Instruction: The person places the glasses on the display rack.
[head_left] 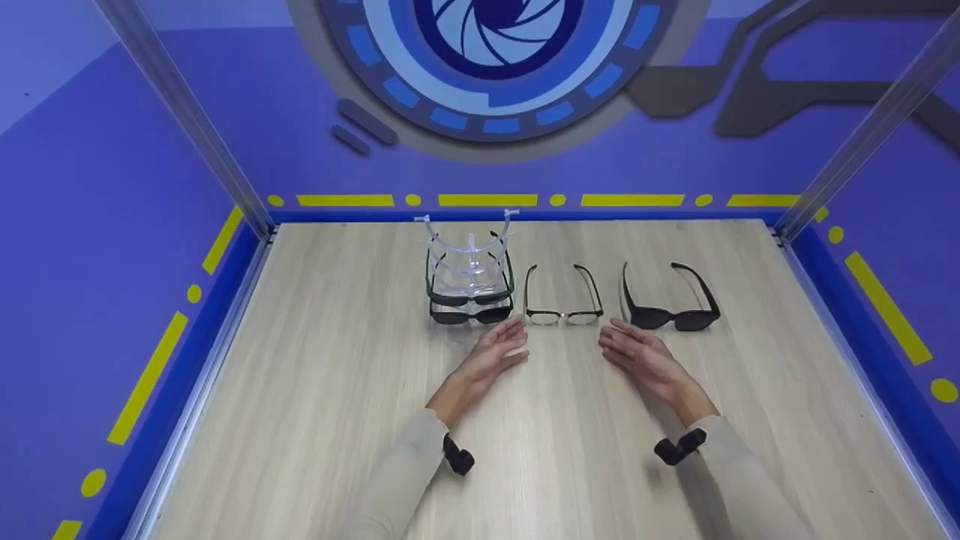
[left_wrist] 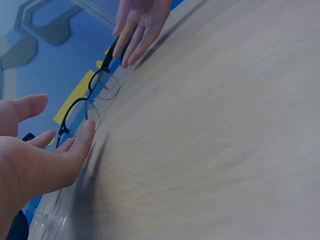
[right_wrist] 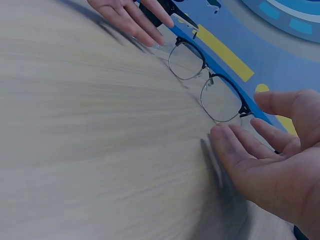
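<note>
Flanking the black-browed glasses (head_left: 563, 314), the left hand (head_left: 489, 354) and right hand (head_left: 646, 358) are well apart, palms facing inward, fingers extended and gripping nothing. The glasses stand on the table (head_left: 337, 375) between and just beyond the fingertips, lenses toward the person and temples spread backward; that open posture probably keeps them upright on their lower rims and temple tips. Whether any fingertip brushes the frame cannot be told. On the right, dark sunglasses (head_left: 674, 318) stand unfolded in the same way, near the right hand's fingers, seemingly lined up to face the wearer. On the left, a transparent display stand (head_left: 472, 246) carries green-edged sunglasses (head_left: 450, 301) directly above black sunglasses (head_left: 451, 318), its tiers apparently spacing them so neither presses on the other; the left hand's fingertips lie near the lower pair.
</note>
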